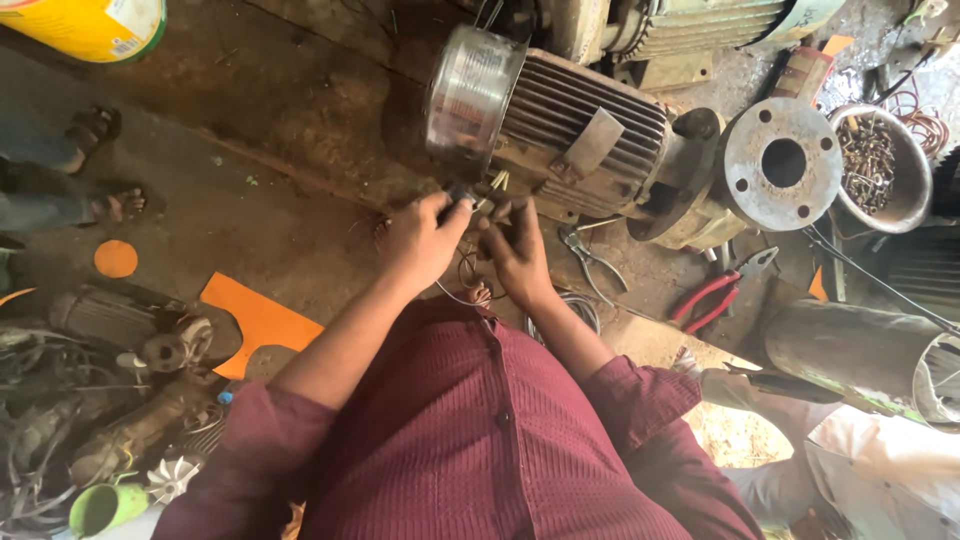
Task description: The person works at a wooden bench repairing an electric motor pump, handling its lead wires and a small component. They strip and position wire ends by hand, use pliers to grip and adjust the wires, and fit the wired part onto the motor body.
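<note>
1. I see the finned electric motor (570,135) lying on the floor (280,220), just beyond both hands.
2. Left hand (420,240): fingers pinched on a small dark part (462,193).
3. Right hand (515,250): fingers curled near the pale wire ends (498,181); can't tell the grip.

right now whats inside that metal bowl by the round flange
The metal bowl is heaped with small rusty bolts and screws. They cover its bottom, so anything beneath the pile cannot be seen.
</note>
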A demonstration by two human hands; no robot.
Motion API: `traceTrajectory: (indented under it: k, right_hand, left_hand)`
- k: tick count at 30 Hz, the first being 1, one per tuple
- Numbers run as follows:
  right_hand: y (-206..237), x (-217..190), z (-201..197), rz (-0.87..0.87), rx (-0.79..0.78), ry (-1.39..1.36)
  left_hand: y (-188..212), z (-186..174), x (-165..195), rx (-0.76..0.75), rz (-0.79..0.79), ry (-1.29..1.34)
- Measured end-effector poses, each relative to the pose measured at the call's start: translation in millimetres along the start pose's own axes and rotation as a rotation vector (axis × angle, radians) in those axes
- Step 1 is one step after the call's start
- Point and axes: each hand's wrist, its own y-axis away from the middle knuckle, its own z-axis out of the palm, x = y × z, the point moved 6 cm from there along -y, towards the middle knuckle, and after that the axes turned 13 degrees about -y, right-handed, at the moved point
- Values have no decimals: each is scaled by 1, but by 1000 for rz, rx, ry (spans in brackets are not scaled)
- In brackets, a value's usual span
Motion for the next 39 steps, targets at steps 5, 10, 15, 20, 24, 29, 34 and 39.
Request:
traceTrajectory:
  k: [5,10,15,20,24,29,34,39]
  right_hand:
    - [5,-12,0,-150,-96,670]
    - [-2,-38,-24,87,-57,546]
    - [-15,-71,21,-389,-341,810]
    - [-13,-47,14,-338,-37,1019]
    - [7,-27,-29,-257,195,679]
    - [15,22,-31,106,44,79]
    - [13,-13,-23,-76,-78,864]
    - [5,-62,-29,-59,-244,464]
  left_hand:
    - [7,3,7,169,215,26]
    - [11,-2,1,242,298,16]
    - [19,-4,10,190,331,16]
    - [24,1,20,212,256,-1]
    - [8,7,14,124,139,108]
    - [-4,36,-14,-212,-247,447]
    - [-2,21,-2,92,249,-66]
    - [4,13,4,100,295,123]
